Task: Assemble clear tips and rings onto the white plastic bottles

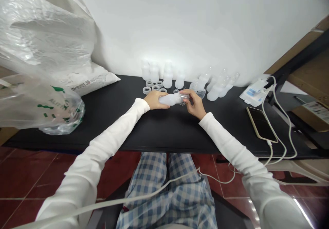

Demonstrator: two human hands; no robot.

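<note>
A frosted white plastic bottle (pixel 169 99) lies sideways above the black table, its body gripped by my left hand (pixel 154 100). At its right end my right hand (pixel 195 105) pinches a clear cap (pixel 183 97); whether the cap is fully seated I cannot tell. Just behind my left hand lie several translucent rings (pixel 147 90). A few clear caps (pixel 201 93) lie beyond my right hand. Uncapped-looking frosted bottles (pixel 168 76) stand along the wall, and to their right is a group of bottles with clear tops (pixel 218 86).
Plastic bags (pixel 51 47) fill the left side of the table (pixel 164 133). On the right are a white power strip (pixel 255 92), a phone (pixel 262 124) and loose white cables (pixel 289 126). Cardboard boxes (pixel 308 68) sit on a rack at far right. Another cable crosses my lap.
</note>
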